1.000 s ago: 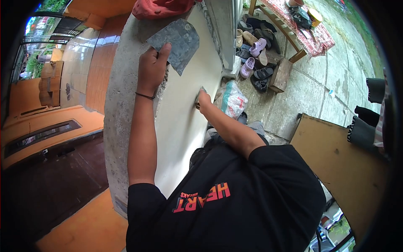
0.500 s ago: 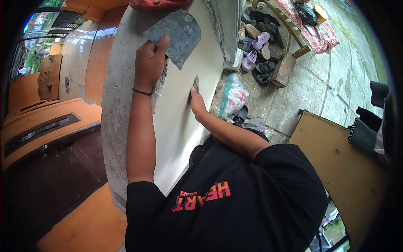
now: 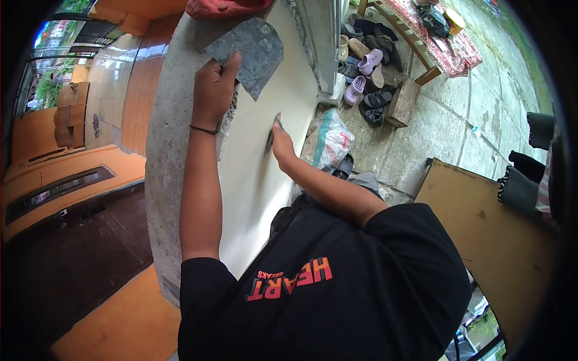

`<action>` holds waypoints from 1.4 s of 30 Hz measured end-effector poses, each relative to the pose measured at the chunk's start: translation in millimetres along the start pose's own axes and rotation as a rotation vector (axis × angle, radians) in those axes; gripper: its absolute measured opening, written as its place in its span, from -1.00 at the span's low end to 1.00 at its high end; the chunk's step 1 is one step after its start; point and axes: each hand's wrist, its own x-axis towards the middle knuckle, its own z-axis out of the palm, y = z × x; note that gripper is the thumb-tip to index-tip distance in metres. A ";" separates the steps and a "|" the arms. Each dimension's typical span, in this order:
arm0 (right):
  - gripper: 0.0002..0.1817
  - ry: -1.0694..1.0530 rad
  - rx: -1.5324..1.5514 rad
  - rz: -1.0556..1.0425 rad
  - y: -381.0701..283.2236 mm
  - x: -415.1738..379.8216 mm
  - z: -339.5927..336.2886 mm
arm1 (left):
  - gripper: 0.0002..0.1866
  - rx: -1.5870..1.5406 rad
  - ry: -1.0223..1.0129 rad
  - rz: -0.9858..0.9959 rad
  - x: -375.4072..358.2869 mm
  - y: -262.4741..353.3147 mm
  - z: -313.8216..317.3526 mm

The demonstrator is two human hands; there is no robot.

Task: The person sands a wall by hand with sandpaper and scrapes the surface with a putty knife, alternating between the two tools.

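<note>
Since a second ago our right hand (image 3: 282,144) slid left up the pale wall (image 3: 259,168), clamped on a small scraper (image 3: 272,133), blade pointing upward; our left hand (image 3: 215,90) grips a wide trowel (image 3: 256,51).

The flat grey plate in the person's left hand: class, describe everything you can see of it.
The grey plate is a thin, flat sheet, apparently metal, mottled dark grey with pale smears. One end is rounded and a lower corner comes to a point. The left hand pinches its near edge, thumb on the face, holding it tilted against the cream wall face, below a red cloth.
</note>
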 end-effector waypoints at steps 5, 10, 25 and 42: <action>-0.40 0.108 0.233 0.221 -41.7 68.1 -7.2 | -0.64 -0.014 -0.027 -0.009 -0.5 -4.4 -0.3; -0.43 0.145 0.079 -0.188 -105.2 73.2 -19.9 | -0.63 0.007 -0.022 0.015 2.3 -4.7 0.8; -0.39 0.402 -0.023 -0.260 -138.9 129.9 -30.1 | -0.67 -0.005 -0.018 -0.011 -1.2 2.2 -1.0; -0.38 0.423 0.146 -0.014 -79.4 155.4 -35.5 | -0.60 0.057 -0.053 -0.116 -2.2 11.5 -2.3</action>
